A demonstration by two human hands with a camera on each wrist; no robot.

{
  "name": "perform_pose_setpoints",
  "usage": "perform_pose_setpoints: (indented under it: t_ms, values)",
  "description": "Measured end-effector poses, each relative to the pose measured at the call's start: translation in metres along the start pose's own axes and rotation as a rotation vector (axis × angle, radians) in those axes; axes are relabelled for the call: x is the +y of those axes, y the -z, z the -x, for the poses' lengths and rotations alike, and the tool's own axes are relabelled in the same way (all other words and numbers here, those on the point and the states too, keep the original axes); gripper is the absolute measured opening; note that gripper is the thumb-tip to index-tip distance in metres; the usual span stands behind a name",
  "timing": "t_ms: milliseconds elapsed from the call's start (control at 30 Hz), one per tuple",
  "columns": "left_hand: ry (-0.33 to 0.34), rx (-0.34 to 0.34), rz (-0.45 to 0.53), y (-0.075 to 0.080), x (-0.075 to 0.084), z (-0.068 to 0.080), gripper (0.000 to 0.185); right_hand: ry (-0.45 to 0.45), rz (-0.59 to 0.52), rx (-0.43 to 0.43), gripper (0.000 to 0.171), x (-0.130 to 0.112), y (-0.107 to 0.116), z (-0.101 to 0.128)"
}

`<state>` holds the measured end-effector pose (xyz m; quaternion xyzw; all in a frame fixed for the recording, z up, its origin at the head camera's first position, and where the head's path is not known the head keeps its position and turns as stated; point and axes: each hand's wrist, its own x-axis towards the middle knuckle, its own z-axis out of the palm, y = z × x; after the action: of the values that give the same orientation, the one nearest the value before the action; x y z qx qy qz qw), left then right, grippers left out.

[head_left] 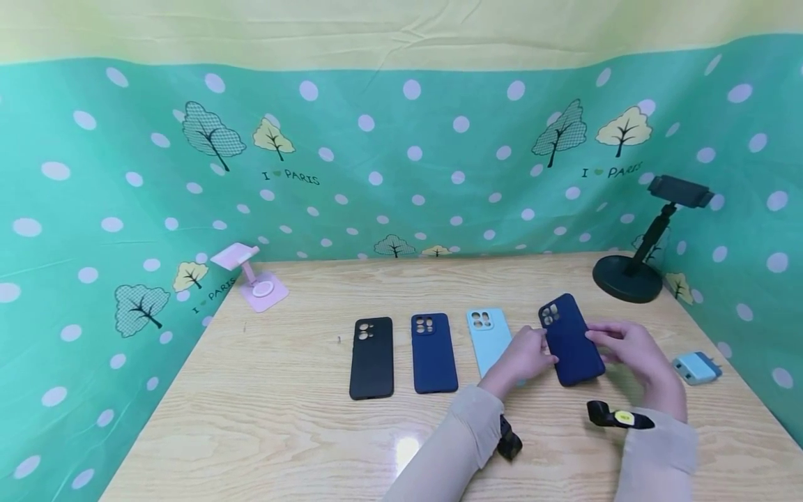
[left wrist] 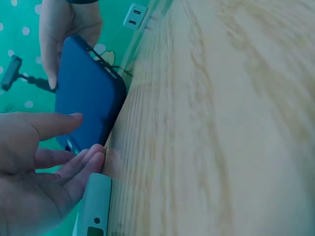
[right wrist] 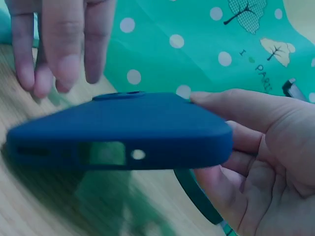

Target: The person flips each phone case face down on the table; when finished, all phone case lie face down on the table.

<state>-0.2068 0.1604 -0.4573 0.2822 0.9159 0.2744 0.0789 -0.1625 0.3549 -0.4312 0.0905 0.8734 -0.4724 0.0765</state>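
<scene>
A dark blue phone case (head_left: 572, 348) with round camera cutouts is held tilted by my right hand (head_left: 633, 348), thumb and fingers pinching its right edge. Light passes through the openings in its end in the right wrist view. My left hand (left wrist: 44, 162) is at the case's other long side, its thumb stretched over the back and its fingers loosely extended, gripping nothing. Under the left hand lies a light blue phone case (head_left: 488, 335), partly hidden by that hand. Left of it, another dark blue case (head_left: 435, 362) and a black case (head_left: 372, 366) lie in a row.
A light blue charger plug (head_left: 695, 367) lies right of my right hand. Behind it stands a black phone stand (head_left: 627, 279); a pink phone stand (head_left: 262, 291) is at the back left. A green dotted curtain (head_left: 389, 153) borders the wooden table (head_left: 263, 418).
</scene>
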Motion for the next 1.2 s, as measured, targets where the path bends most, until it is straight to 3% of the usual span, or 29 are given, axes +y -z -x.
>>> perform_pose_setpoints:
  t_ms: [200,367,567,1200]
  values:
    - [0.041,-0.029,0.049,-0.004,-0.002,-0.003,0.047,-0.082,0.057,-0.020,0.060,0.009,0.004,0.000]
    - [0.072,-0.051,0.049,-0.006,0.000,-0.004,0.023,-0.079,0.091,-0.039,0.051,0.015,0.006,-0.005]
    - [0.105,-0.056,0.002,-0.006,0.002,-0.004,0.051,-0.061,0.161,-0.042,0.047,0.018,0.004,-0.009]
    - [0.166,-0.077,0.031,-0.003,0.005,-0.001,0.058,-0.049,0.209,0.027,0.036,0.015,-0.008,-0.019]
